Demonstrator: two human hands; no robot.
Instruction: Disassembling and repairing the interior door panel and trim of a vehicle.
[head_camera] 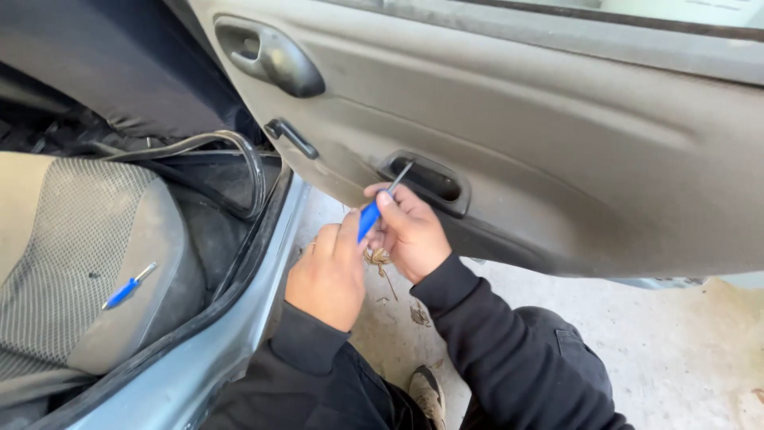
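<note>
Currently both hands are at the grey door panel [557,143], just below its pull-cup recess [426,179]. Right hand [410,235] holds a blue-handled screwdriver [378,207], fingers [387,199] clamped round the handle; left hand [326,275] sits just beside it at 7 o'clock, its thumb and forefinger closed against the lower end of the same handle, so both grip one tool. Long axis of the screwdriver runs from 7 to 1 o'clock, metal shaft up, tip right at the left edge of the recess; can't tell whether it's seated in a fastener there. Recess lies at 1 o'clock from the fingers, touching or near enough, and the right hand is the nearer one. Window crank [290,137] is at 10 o'clock from the hands, door handle [267,56] further out on the same line. A second blue screwdriver [127,288] lies on the seat [72,239], well apart at 9 o'clock, untouched. Dry leaves on the concrete floor [676,342] under the hands.
</note>
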